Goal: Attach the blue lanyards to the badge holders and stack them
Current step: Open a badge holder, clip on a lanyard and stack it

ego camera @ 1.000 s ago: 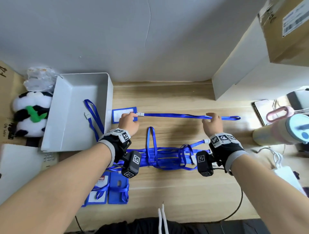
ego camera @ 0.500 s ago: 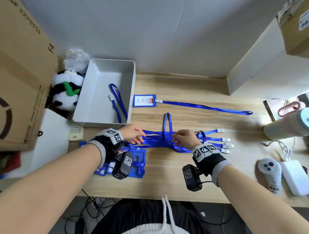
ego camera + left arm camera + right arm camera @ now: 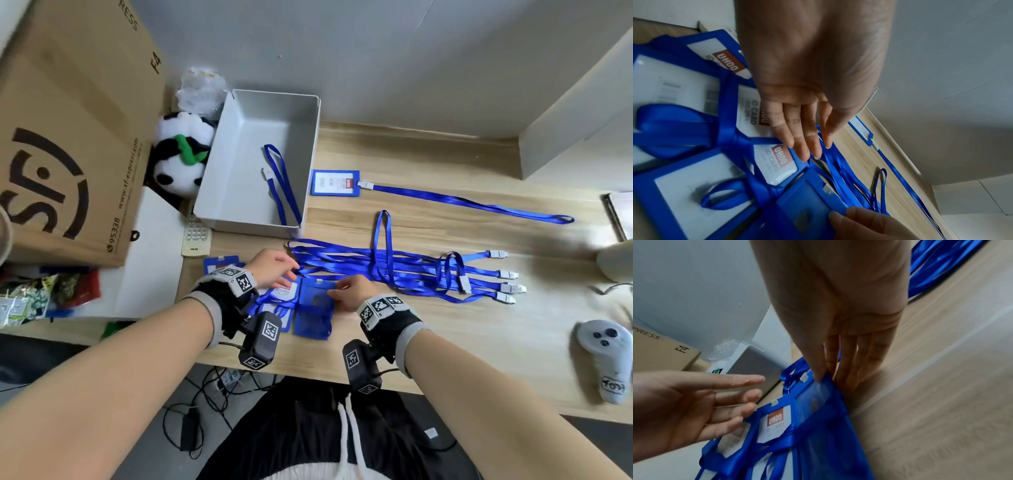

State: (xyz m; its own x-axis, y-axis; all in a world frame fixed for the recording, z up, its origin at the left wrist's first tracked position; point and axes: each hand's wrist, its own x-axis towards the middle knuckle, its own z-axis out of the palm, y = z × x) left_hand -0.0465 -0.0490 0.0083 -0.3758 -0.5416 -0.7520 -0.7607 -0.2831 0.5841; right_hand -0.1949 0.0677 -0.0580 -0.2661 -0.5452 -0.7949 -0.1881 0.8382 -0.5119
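A pile of blue badge holders (image 3: 279, 296) lies near the table's front left. My right hand (image 3: 334, 291) pinches the top corner of one translucent blue holder (image 3: 315, 303) between thumb and fingers (image 3: 819, 374). My left hand (image 3: 291, 272) hovers over the pile with straight fingers (image 3: 807, 146) and holds nothing. Several loose blue lanyards (image 3: 394, 270) lie bundled to the right of both hands. One holder with its lanyard attached (image 3: 335, 183) lies flat at the back.
A white tray (image 3: 236, 144) at the back left holds one lanyard (image 3: 281, 185). A large cardboard box (image 3: 68, 137), a panda plush (image 3: 181, 154) and a remote (image 3: 195, 240) sit on the left. A grey controller (image 3: 606, 359) lies at the right.
Both hands left the finished badge at the back, came to the lanyard bundle, then shifted left to the holder pile. My right hand has taken hold of one holder.
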